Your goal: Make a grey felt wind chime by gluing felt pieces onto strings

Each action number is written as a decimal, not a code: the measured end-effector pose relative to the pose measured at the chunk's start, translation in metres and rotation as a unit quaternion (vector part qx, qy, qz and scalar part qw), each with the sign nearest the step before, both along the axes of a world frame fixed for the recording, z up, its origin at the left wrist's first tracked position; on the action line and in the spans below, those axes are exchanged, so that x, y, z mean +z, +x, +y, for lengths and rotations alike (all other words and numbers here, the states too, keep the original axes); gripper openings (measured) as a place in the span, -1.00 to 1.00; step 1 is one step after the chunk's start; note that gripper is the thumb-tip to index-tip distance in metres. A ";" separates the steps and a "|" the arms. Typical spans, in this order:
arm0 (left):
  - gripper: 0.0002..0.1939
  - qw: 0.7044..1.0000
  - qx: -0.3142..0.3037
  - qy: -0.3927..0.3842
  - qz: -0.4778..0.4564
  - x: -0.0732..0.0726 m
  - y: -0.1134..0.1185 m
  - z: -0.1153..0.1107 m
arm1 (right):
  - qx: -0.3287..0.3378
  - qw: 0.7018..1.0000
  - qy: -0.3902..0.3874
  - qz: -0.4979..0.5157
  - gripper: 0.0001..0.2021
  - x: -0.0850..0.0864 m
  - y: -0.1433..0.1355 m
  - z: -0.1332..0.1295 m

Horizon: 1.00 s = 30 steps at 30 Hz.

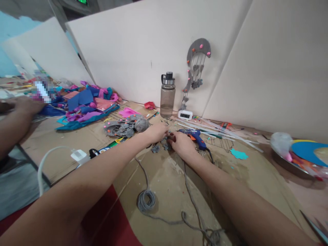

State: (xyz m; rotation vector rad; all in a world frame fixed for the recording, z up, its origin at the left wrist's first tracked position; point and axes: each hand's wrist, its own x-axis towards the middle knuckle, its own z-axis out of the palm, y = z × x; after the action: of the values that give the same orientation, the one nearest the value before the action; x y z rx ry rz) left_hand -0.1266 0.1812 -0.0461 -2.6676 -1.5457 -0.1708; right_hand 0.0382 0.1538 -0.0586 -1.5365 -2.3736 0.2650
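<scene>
My left hand (158, 133) and my right hand (182, 145) meet over the cardboard-covered table, fingertips pinched close together. A small dark grey felt flower (166, 145) shows at my right fingertips. What my left fingers pinch is too small to make out. Beside it lies another grey flower (155, 148). Grey yarn (146, 201) lies coiled in front, with strands running under both arms and a loose tangle (214, 236) nearer me. A blue glue gun (196, 137) rests just right of my right hand. Left of my left hand sit a grey yarn ball (141, 124) and grey felt pieces with coloured dots (119, 127).
A water bottle (167, 99) and a small white digital clock (185, 114) stand by the partition, where a grey crescent hanging (198, 51) is fixed. Clear glue sticks (217, 129) lie behind the glue gun. A metal bowl (289, 164) is at right, scissors (314, 225) below. Another person's arm (19, 118) reaches in left.
</scene>
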 end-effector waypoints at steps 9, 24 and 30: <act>-0.80 1.000 -0.021 -0.022 0.005 0.010 0.000 0.000 | 0.002 1.000 0.004 -0.013 -0.77 -0.002 0.000 0.000; -0.83 0.999 -0.044 -0.022 -0.003 0.009 0.001 0.003 | -0.042 0.999 -0.025 -0.013 -0.73 0.006 -0.005 -0.006; -0.85 0.998 -0.067 -0.012 -0.006 0.006 -0.003 0.006 | -0.045 0.999 -0.027 -0.013 -0.72 0.006 -0.005 -0.007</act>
State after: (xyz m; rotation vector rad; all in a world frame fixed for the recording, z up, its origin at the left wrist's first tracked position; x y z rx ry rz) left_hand -0.1291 0.1871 -0.0400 -2.7948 -1.3811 -0.1741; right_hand 0.0336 0.1471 -0.0522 -1.6759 -2.3277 0.2937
